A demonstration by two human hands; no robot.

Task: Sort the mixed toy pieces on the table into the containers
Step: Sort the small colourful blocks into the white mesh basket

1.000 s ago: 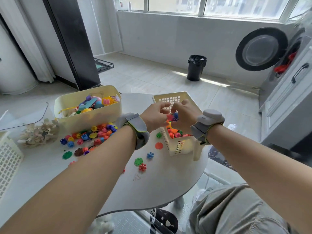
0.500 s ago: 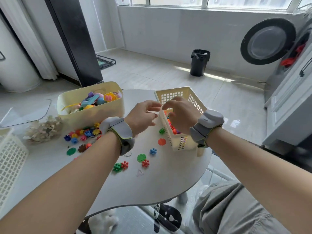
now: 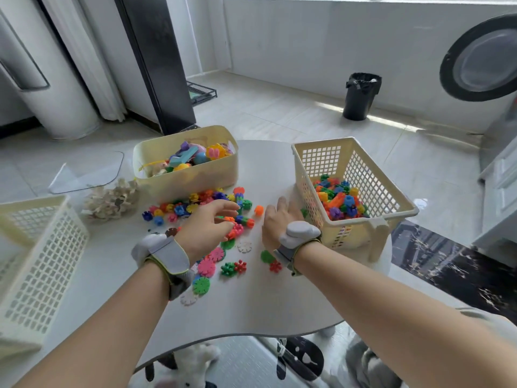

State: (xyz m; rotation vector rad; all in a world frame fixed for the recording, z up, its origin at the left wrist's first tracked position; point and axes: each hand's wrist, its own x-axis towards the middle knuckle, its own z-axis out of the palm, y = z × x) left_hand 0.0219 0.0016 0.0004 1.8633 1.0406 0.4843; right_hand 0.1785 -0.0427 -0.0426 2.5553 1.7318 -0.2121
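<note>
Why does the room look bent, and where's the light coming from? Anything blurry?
Head view: daylight leaves a bright strip on the floor by the black rubbish bin; the wide lens tilts the tall dark panel and stretches the white lattice basket at the left edge, which looks soft; the colourful toy pieces mid-table look sharp.

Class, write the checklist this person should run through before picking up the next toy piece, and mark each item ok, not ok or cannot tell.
1. The left hand is free, fingers relaxed: ok.
2. The right hand is free, fingers straight on the table: ok.
3. The loose pieces are within reach, beneath the left hand: ok.
4. The mesh basket has room, only its bottom filled: ok.
5. The mesh basket sits fully on the table: cannot tell.
6. The table is sorted: not ok, many pieces lie loose.
</note>
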